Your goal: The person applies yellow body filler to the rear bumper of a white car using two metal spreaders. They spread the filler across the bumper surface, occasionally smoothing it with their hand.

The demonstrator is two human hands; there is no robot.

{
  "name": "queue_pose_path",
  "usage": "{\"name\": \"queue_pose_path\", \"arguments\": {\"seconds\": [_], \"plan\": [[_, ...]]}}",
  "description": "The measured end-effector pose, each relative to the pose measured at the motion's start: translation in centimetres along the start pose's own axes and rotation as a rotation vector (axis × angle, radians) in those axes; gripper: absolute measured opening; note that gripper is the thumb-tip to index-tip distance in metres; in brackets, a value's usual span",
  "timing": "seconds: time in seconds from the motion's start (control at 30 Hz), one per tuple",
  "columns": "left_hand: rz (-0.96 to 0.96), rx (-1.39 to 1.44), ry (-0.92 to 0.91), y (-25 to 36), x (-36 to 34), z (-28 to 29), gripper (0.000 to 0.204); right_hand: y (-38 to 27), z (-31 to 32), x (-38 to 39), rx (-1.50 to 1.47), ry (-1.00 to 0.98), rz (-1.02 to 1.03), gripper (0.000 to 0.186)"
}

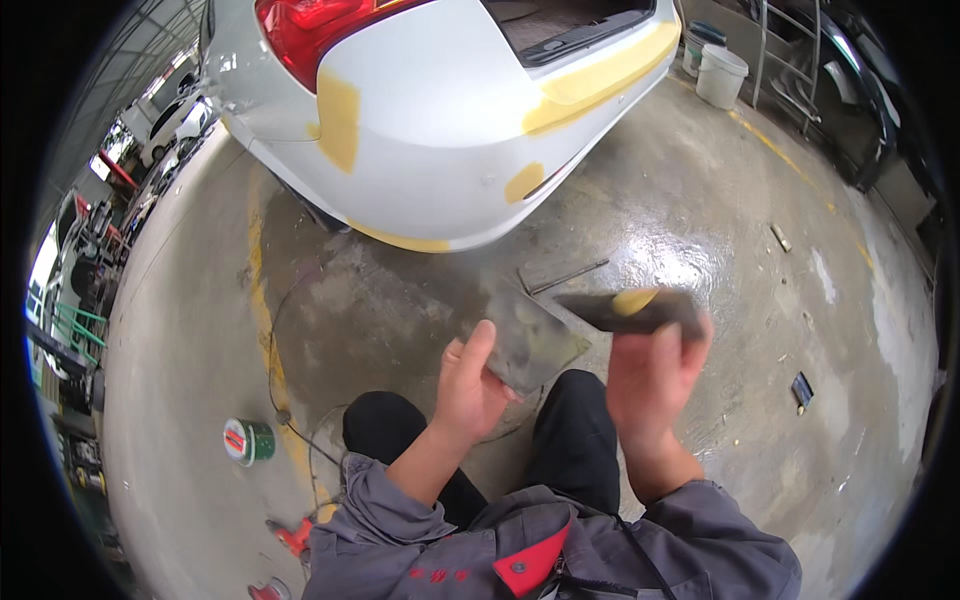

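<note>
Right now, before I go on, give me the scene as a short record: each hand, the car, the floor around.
Left hand: holds a flat grey plate, thumb on top
Right hand: holds a dark flat piece bearing a yellow dab; blurred
Car: white, yellow patches on its rear
Floor: green tin at left, dark rod beyond the hands, white bucket at upper right
</note>
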State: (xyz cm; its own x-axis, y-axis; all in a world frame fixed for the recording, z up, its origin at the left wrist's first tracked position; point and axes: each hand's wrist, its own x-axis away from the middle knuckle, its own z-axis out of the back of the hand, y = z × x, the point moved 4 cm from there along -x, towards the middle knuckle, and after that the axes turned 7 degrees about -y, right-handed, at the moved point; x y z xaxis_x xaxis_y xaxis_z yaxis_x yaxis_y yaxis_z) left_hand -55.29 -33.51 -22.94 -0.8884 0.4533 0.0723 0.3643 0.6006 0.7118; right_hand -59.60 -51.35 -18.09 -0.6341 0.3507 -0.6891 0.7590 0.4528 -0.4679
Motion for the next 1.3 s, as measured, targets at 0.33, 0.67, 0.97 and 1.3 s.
{"name": "queue_pose_path", "arguments": {"seconds": [0.33,0.67,0.97,1.3], "plan": [[0.003,0.072,-0.085,-0.6,3.1,-1.9,0.040,-0.7,0.1,2.2,0.563,-0.539,0.056,0.028],[0.073,0.154,-0.241,0.8,0.3,2.8,0.042,1.8,1.4,2.0,1.151,-0.686,0.016,0.042],[0.286,0.395,-0.547,-2.4,-1.8,5.5,0.035,6.9,2.9,2.2,0.320,0.341,-0.781,0.037],[0.246,0.408,-0.333,2.9,-5.9,15.2,0.028,14.1,1.1,11.2,0.346,0.227,-1.132,0.042]]}}
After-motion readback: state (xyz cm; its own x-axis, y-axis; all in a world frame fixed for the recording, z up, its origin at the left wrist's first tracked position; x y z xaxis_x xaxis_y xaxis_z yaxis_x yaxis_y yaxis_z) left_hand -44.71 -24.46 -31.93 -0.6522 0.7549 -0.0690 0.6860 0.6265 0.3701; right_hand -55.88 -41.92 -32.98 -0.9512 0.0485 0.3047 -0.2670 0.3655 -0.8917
